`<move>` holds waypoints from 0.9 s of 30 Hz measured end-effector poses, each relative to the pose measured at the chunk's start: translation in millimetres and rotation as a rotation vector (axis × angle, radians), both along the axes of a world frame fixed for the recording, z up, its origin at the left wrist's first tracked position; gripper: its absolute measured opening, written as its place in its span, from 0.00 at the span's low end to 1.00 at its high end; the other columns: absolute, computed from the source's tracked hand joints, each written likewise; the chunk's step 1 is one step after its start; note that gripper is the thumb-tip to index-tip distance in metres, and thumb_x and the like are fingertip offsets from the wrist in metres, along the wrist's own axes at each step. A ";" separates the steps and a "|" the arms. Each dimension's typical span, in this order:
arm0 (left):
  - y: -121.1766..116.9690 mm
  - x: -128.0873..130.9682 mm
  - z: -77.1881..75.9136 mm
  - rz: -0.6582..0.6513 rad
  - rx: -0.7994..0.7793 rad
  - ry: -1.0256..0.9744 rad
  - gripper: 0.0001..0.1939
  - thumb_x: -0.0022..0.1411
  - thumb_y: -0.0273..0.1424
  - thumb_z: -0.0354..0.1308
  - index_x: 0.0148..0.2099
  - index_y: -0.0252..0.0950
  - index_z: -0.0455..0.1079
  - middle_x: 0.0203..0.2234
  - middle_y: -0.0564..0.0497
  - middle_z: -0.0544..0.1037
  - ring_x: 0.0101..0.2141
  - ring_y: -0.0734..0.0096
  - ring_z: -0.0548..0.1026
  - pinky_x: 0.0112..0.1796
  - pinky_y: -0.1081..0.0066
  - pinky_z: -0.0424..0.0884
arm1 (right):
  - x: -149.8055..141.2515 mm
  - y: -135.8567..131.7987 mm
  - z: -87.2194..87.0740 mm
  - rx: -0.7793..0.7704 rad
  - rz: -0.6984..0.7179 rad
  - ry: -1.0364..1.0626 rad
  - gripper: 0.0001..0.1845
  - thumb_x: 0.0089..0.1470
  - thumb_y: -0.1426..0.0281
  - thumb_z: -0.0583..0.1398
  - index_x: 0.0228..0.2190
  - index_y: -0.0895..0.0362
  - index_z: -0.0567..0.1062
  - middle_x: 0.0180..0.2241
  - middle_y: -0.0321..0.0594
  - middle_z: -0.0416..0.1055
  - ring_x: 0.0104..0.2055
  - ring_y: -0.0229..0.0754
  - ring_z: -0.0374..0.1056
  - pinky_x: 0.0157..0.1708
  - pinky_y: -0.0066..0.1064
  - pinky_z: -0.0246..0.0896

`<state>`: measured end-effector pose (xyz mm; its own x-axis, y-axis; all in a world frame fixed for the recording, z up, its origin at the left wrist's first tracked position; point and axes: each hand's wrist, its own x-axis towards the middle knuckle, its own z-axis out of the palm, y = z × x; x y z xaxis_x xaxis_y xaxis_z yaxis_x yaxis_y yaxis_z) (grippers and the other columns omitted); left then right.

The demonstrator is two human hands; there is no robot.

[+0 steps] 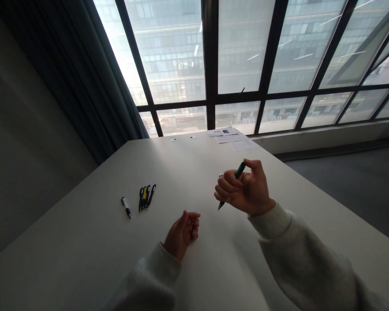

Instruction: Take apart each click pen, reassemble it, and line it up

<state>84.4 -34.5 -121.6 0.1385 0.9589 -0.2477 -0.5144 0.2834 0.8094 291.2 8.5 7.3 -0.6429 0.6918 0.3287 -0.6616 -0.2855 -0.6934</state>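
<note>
fingers (226, 183) of right hand (244, 192) clamped around slim green-and-black pen (240, 170), thumb at its upper end, tip slanting down to left. right hand raised above smooth white table (188, 172), wrist bent, forearm in light grey sleeve (304, 250). left hand (181, 233) lower, fingers loosely curled together; cannot tell whether they hold anything. farther left: cluster of black pens (141, 199), one yellow pen (145, 193) among them; white pen with black grip (125, 206) apart.

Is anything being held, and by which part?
The right hand grips a slim green-and-black pen around its middle, thumb at the top. Whether the curled left hand holds anything cannot be told.
</note>
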 end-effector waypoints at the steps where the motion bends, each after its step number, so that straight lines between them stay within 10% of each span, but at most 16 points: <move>1: -0.2 -0.1 0.3 0.002 -0.010 0.002 0.29 0.44 0.54 0.67 0.34 0.31 0.75 0.22 0.54 0.70 0.18 0.80 0.65 0.20 0.77 0.58 | 1.4 0.0 0.8 -0.010 0.000 0.002 0.30 0.56 0.47 0.43 0.14 0.54 0.55 0.15 0.31 0.47 0.19 0.36 0.46 0.22 0.30 0.47; 7: -3.3 0.9 -4.4 -0.004 0.140 0.144 0.26 0.49 0.51 0.65 0.38 0.32 0.74 0.24 0.53 0.72 0.19 0.81 0.64 0.21 0.76 0.57 | -9.3 1.1 -4.2 -0.085 -0.088 -0.121 0.32 0.57 0.43 0.43 0.15 0.55 0.55 0.14 0.30 0.48 0.18 0.34 0.45 0.21 0.29 0.46; 13: -9.9 4.7 -3.6 -0.134 0.326 0.355 0.21 0.53 0.46 0.64 0.40 0.32 0.74 0.26 0.48 0.76 0.19 0.77 0.65 0.23 0.73 0.59 | -62.9 -2.4 -57.1 -0.212 -0.301 -0.392 0.27 0.54 0.43 0.53 0.28 0.55 0.64 0.16 0.26 0.55 0.18 0.32 0.50 0.20 0.26 0.48; 22: -2.1 1.8 -9.8 -0.073 0.261 0.448 0.23 0.54 0.50 0.61 0.35 0.32 0.73 0.13 0.57 0.64 0.16 0.78 0.59 0.19 0.75 0.53 | -78.4 -17.0 -102.8 0.483 -0.776 -1.073 0.10 0.59 0.61 0.55 0.35 0.56 0.66 0.32 0.38 0.67 0.33 0.40 0.63 0.34 0.31 0.58; 27: 5.6 1.6 -20.7 0.009 0.194 0.293 0.23 0.53 0.48 0.64 0.37 0.31 0.73 0.18 0.55 0.68 0.20 0.78 0.62 0.23 0.76 0.57 | -81.7 -17.3 -122.4 0.531 -0.842 -1.239 0.08 0.57 0.64 0.56 0.31 0.55 0.64 0.26 0.34 0.66 0.28 0.39 0.62 0.31 0.30 0.55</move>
<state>86.0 -28.9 -142.4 0.0798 0.9928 -0.0891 -0.2542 0.1067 0.9612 209.5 -8.7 -115.1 -0.1932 0.9550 0.2249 0.5268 0.2944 -0.7974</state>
